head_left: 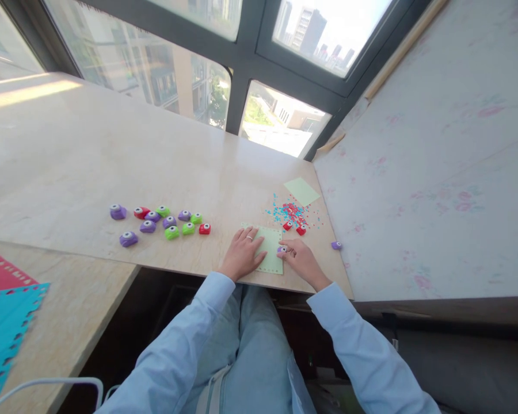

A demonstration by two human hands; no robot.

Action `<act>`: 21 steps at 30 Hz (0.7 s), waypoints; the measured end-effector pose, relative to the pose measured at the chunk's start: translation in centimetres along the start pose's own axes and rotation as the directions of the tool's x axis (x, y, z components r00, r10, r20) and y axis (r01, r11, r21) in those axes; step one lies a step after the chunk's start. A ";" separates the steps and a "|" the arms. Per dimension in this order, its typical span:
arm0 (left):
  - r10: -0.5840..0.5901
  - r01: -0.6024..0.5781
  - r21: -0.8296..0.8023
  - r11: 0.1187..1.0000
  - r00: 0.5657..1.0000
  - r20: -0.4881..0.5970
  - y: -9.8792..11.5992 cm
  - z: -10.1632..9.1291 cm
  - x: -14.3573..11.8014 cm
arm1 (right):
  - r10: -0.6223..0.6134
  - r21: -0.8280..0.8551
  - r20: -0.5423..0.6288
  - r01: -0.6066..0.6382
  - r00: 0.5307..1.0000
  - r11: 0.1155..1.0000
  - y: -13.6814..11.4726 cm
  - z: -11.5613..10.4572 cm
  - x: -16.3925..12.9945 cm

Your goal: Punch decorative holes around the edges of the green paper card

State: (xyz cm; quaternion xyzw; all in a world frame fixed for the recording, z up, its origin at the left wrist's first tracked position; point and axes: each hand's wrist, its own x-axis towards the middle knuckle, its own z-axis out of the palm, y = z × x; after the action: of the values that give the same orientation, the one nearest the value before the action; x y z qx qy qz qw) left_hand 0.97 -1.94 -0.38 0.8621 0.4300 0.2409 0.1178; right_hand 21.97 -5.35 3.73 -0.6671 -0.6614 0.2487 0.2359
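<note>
Green paper sheet (271,246) lies at the near edge of the surface (69,167); take it as landmark. Your left hand (243,253) rests flat on its left part, fingers spread, pinning it. Your right hand (301,261) is at its right edge, fingers pinching a small purple punch (281,249). Confetti (290,211) lies just beyond the sheet, spare punches (164,221) well to its left. Keep the sheet pinned; seat the punch squarely on the edge, in line with the row of holes, and press straight down.

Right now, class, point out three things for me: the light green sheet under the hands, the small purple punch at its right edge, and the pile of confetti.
light green sheet (269,248), head view, bare middle between the hands.
purple punch (281,249), head view, its top.
confetti pile (291,211), head view, the red and blue centre.
</note>
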 end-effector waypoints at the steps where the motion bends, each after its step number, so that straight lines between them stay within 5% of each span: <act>1: -0.002 0.002 0.002 1.000 1.000 0.004 0.0 0.0 0.0 | -0.029 -0.023 0.003 0.029 1.000 0.999 0.2 -0.1 0.2; 6: -0.009 0.009 -0.004 1.000 1.000 0.006 -0.1 -0.2 0.0 | -0.036 -0.093 -0.163 0.021 0.986 0.995 1.5 -1.6 1.6; 11: -0.003 0.002 -0.009 1.000 1.000 -0.015 -0.1 -0.2 0.0 | -0.037 0.107 -0.369 0.082 0.929 0.991 2.0 -2.9 0.8; 21: 0.011 -0.014 -0.037 0.999 0.996 -0.088 -0.5 0.2 0.2 | 0.242 0.563 -0.236 -0.070 0.941 0.824 2.0 -1.5 -5.2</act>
State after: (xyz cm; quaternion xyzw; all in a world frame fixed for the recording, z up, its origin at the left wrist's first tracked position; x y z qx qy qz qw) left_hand 0.87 -1.47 -0.68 0.8510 0.4250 0.2871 0.1133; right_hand 24.48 -10.53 3.66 -0.6540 -0.4622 0.3423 0.4915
